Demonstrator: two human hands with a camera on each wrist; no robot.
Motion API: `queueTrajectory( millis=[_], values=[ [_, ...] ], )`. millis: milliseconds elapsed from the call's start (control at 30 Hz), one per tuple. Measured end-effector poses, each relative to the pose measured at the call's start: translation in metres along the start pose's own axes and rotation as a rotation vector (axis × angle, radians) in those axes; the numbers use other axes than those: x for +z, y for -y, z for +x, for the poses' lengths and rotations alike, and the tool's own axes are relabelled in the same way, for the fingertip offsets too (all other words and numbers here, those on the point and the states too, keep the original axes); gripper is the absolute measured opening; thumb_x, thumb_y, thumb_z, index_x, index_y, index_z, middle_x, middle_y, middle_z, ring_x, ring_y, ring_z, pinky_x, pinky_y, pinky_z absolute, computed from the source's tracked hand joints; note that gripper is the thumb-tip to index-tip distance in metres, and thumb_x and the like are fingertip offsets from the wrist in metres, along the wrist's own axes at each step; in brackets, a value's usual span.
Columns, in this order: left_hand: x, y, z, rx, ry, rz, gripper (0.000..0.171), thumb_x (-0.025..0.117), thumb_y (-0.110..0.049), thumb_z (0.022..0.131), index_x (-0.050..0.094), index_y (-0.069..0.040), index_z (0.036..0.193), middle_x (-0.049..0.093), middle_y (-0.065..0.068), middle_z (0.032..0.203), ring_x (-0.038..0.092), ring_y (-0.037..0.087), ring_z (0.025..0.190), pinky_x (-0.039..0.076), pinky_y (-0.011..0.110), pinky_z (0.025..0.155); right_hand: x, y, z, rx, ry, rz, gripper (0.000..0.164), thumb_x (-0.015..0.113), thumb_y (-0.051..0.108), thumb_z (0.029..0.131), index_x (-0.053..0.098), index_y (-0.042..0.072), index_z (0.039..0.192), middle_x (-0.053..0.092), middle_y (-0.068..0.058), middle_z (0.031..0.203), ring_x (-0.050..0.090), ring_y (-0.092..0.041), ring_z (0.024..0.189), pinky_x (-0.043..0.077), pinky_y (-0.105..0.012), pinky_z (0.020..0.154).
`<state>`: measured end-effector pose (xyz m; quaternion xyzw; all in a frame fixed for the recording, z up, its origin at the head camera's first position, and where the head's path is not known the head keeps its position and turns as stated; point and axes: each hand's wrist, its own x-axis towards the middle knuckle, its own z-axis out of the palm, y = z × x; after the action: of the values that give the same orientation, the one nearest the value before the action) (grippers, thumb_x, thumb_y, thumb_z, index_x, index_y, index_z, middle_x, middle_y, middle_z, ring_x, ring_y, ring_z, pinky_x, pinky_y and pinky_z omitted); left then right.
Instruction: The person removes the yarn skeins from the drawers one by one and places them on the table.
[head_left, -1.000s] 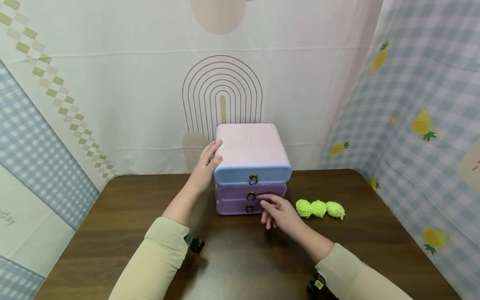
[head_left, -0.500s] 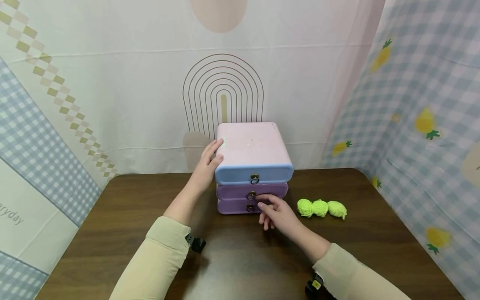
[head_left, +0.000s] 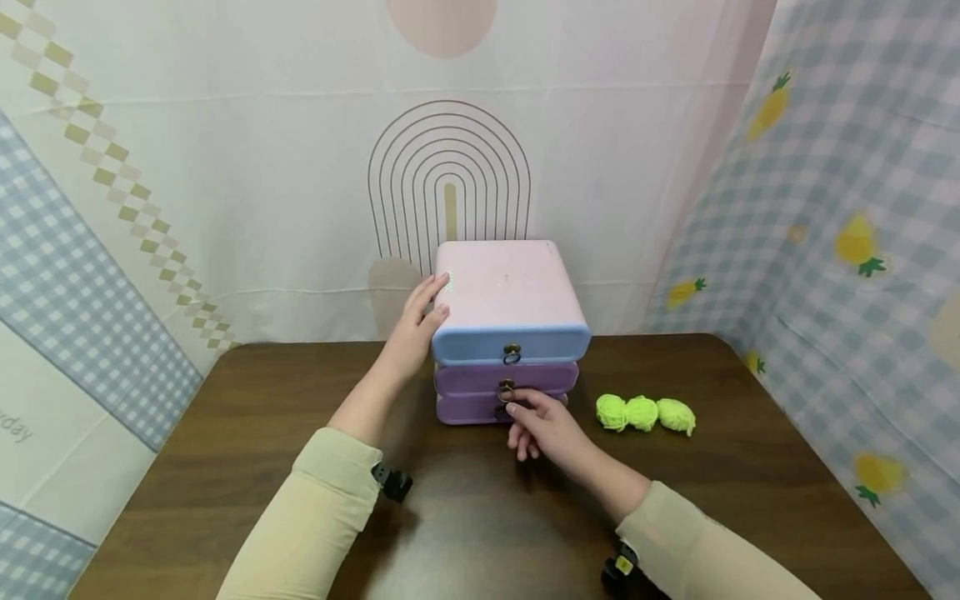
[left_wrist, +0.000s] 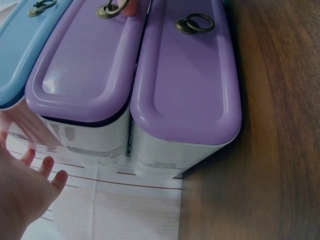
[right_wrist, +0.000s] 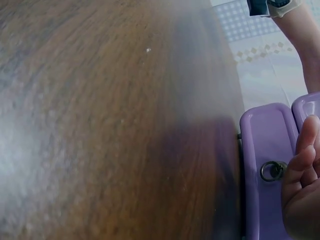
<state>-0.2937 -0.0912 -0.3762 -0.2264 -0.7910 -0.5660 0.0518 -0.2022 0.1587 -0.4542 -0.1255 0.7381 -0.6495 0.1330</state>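
A small chest of drawers has a pink top [head_left: 506, 283], a blue upper drawer [head_left: 480, 344] and two purple drawers below, each with a brass ring pull. My left hand [head_left: 411, 337] rests on the chest's left side and top edge, fingers spread and fairly straight. At the middle purple drawer [left_wrist: 85, 65], my right hand [head_left: 551, 429] pinches the ring pull [head_left: 506, 393] between thumb and index finger, other fingers loosely bent. A dark gap shows behind that drawer's front in the left wrist view. The bottom drawer [left_wrist: 192, 85] has its ring [right_wrist: 270, 171] hanging free.
Three bright green yarn balls [head_left: 641, 413] lie in a row on the brown wooden table [head_left: 465, 517], right of the chest. A patterned cloth [head_left: 300, 208] hangs behind the table, and a checked cloth [head_left: 810, 192] hangs along the right side.
My right hand has shifted slightly left, and its thumb and index finger have come onto the middle drawer's ring. The left hand stays on the chest.
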Motion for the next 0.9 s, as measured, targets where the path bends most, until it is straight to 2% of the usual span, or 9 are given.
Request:
queueTrajectory(
  millis=[267,767,800,900],
  values=[
    [0.002,0.0054,0.0006,0.033,-0.031,0.005,0.056,0.044,-0.038,0.103,0.034,-0.026,0.156,0.013,0.007,0.164,0.016,0.028,0.148,0.024,0.054,0.114,0.0048,0.0026,0.0042,0.014,-0.01,0.035,0.042,0.046,0.022,0.106,0.046,-0.004,0.14,0.064,-0.006,0.065,0.059,-0.014,0.048,0.043,-0.023,0.045],
    [0.0047,0.0044,-0.0004,0.029,-0.043,-0.001,0.057,0.045,-0.038,0.102,0.035,-0.023,0.156,0.014,0.007,0.164,0.015,0.029,0.149,0.021,0.054,0.116,0.0056,-0.002,0.0078,0.027,-0.048,0.057,0.042,0.048,0.021,0.105,0.049,-0.003,0.139,0.063,-0.004,0.064,0.058,-0.012,0.048,0.043,-0.022,0.045],
    [0.004,-0.0008,-0.0022,0.025,-0.036,-0.006,0.056,0.045,-0.035,0.102,0.034,-0.021,0.156,0.013,0.009,0.164,0.015,0.031,0.149,0.021,0.055,0.116,0.0053,-0.0022,0.0079,0.025,-0.046,0.054,0.042,0.049,0.022,0.105,0.049,-0.004,0.139,0.063,-0.004,0.064,0.058,-0.012,0.048,0.043,-0.022,0.045],
    [0.0038,-0.0007,-0.0025,0.03,-0.036,-0.004,0.056,0.045,-0.035,0.102,0.035,-0.021,0.156,0.014,0.011,0.164,0.014,0.031,0.149,0.02,0.055,0.116,0.0045,-0.0018,0.0077,0.024,-0.044,0.053,0.042,0.049,0.022,0.105,0.049,-0.005,0.138,0.063,-0.004,0.064,0.058,-0.012,0.048,0.043,-0.021,0.045]
  ],
)
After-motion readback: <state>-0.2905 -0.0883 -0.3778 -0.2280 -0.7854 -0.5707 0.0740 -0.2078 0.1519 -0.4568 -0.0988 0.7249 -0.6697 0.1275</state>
